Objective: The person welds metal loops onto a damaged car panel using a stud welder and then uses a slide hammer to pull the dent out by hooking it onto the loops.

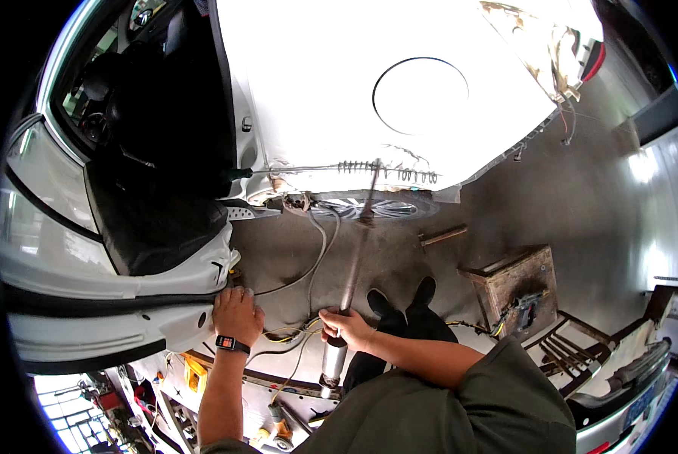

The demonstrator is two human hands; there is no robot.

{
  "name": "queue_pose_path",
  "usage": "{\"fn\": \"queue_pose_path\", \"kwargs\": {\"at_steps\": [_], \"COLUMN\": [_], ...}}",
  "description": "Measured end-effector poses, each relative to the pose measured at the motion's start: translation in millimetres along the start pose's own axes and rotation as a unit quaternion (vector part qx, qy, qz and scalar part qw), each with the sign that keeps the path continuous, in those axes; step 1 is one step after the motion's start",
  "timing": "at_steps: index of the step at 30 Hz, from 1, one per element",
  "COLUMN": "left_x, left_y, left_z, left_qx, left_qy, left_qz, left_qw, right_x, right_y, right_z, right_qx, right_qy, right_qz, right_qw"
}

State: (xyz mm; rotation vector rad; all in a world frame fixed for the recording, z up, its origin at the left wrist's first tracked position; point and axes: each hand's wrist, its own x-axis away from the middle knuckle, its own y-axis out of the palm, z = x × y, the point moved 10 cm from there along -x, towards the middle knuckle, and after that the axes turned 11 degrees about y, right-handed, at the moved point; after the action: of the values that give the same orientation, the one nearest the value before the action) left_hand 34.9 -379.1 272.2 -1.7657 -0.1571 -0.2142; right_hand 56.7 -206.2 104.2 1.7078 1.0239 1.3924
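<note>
My right hand (346, 330) is wrapped round a slide hammer (333, 363), at the top of its shiny cylindrical weight. The hammer's long shaft, blurred, stretches away to a thin metal rod (297, 168) lying along the lower edge of the white car body panel (316, 83). Wavy wire (426, 178) runs beside that rod on the panel. My left hand (237, 309), with a dark watch on the wrist, has its fingers over the edge of the open car door (112, 325). Whatever joins shaft and rod is too blurred to make out.
A car wheel (380, 208) shows below the panel. Grey cables (325, 246) loop across the floor. A hammer (445, 235) lies near my feet. To the right stand a wooden box (498, 284) with a dark tool on it and a wooden chair (570, 344). A power tool (280, 430) lies at lower left.
</note>
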Motion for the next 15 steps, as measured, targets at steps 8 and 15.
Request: {"fn": "queue_pose_path", "kwargs": {"at_steps": [8, 15], "left_x": [-22, -29], "left_y": [-1, -10], "left_z": [1, 6], "left_qx": [-0.009, -0.043], "left_qy": [0.011, 0.047], "left_qz": [-0.070, 0.011], "left_qw": [0.997, 0.998], "right_x": [-25, -26], "right_y": [-19, -26], "right_z": [28, 16], "right_qx": [0.010, 0.019], "right_qy": [0.053, 0.052], "right_qz": [0.030, 0.032], "right_qw": [0.998, 0.998]}}
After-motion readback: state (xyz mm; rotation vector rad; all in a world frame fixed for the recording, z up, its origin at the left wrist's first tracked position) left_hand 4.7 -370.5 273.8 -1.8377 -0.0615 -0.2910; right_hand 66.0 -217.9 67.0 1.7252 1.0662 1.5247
